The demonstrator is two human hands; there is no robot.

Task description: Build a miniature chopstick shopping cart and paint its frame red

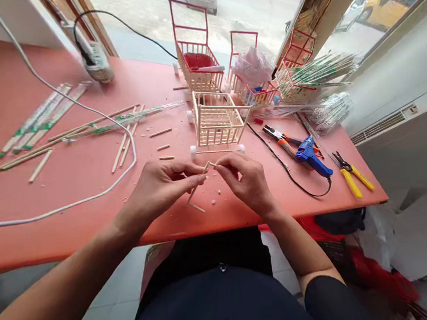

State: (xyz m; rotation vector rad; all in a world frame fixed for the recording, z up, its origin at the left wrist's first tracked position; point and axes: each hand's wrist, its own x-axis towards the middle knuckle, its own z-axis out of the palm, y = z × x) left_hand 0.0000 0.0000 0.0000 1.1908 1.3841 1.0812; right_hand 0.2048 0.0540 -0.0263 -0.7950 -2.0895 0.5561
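Short cut sticks (pixel 160 133) lie beyond and left of the left hand (pixel 166 180), whose thumb and fingertips pinch a slim, angled wooden-stick frame (pixel 196 207). Beyond the fingers stands a small slatted wooden cart (pixel 222 127); the right hand (pixel 247 178) pinches the frame's far end, seemingly to steady its corner, and to my right a blue glue gun (pixel 307 151) rests, handily near those fingers.

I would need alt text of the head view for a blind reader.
A person's left hand and right hand hold a small bent stick frame over a reddish table. Beyond them stands an unpainted stick cart with white wheels, and behind it, red-trimmed carts. Loose sticks lie to the left; a blue glue gun and pliers to the right.
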